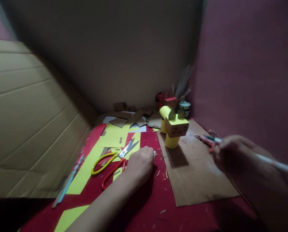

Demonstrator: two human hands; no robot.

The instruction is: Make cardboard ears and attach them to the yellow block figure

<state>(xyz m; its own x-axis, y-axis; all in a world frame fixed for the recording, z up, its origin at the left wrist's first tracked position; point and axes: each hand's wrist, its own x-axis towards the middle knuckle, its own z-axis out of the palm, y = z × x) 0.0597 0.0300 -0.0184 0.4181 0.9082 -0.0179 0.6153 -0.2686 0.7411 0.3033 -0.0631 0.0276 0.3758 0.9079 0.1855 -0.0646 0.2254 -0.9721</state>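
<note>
My left hand (141,164) is closed low over the red surface, just right of the scissors. A small white tip (154,154) shows by its fingers; the rest is hidden. My right hand (235,154) is raised at the right, closed around a slim pale pen-like tool (263,158) with a green front end pointing left. Between the hands, a cardboard cat figure (177,129) with a yellow body and green-edged ears stands upright on a cardboard sheet (192,183). Neither hand touches it. The scissors (122,154), with one yellow and one red handle, lie spread apart.
A pink tool with a metal tip (204,139) lies behind my right hand. Yellow paper (86,170) and cardboard scraps (119,121) cover the left and back. A red figure (170,101) and pale jar (184,108) stand in the corner. A folded cardboard panel (25,122) rises left.
</note>
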